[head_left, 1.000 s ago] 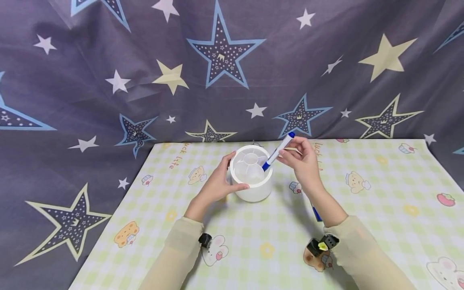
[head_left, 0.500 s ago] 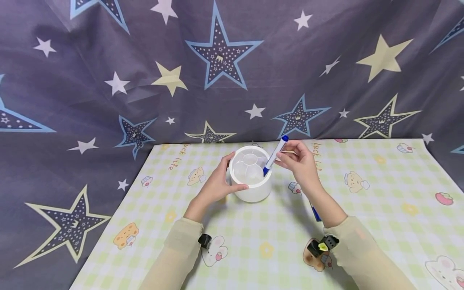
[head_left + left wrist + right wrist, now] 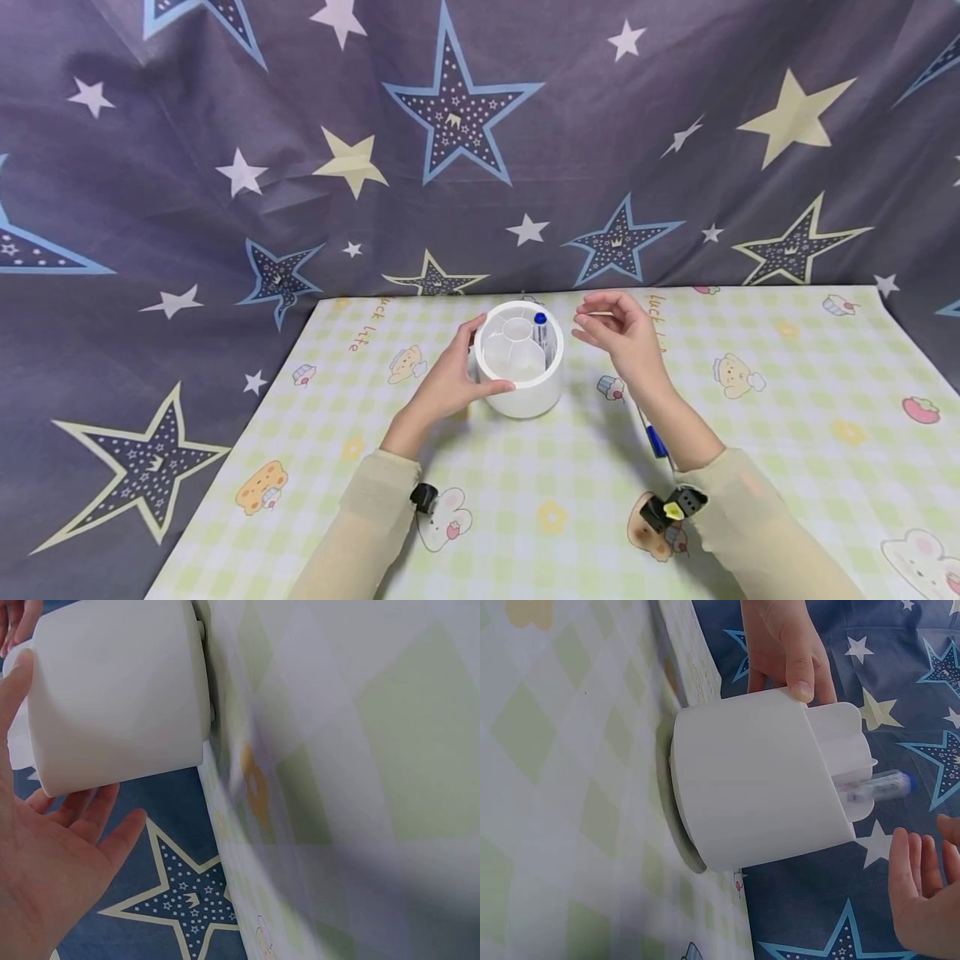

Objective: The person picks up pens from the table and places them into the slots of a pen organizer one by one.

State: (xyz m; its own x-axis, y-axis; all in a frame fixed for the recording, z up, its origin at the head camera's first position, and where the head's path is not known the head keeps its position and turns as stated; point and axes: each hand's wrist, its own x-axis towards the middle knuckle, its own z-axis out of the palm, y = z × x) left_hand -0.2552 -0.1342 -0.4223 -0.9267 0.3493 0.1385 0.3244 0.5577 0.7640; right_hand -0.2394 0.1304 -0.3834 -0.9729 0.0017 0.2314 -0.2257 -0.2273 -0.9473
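A white round pen organizer [image 3: 521, 398] with clear inner compartments stands on the table. My left hand [image 3: 447, 379] grips it from the left side, thumb at the front rim and the other fingers around the back. A whiteboard marker [image 3: 541, 333] with a blue cap end stands in a right-hand compartment, its top poking out past the rim in the right wrist view. Just right of the rim is my right hand [image 3: 626, 342], fingers loosely bent and holding nothing. It is also apart from the marker in the right wrist view, where the marker [image 3: 885, 786] looks blurred.
A blue-ended marker [image 3: 656, 442] lies on the table, partly hidden beneath the right forearm. The table has a green-and-white checked cloth [image 3: 510, 475] with cartoon prints. Behind it hangs a dark star-patterned curtain [image 3: 555, 158].
The marker went from the right hand's fingers down into the organizer's right compartment, and the right hand let go of it. The left hand stayed on the organizer.
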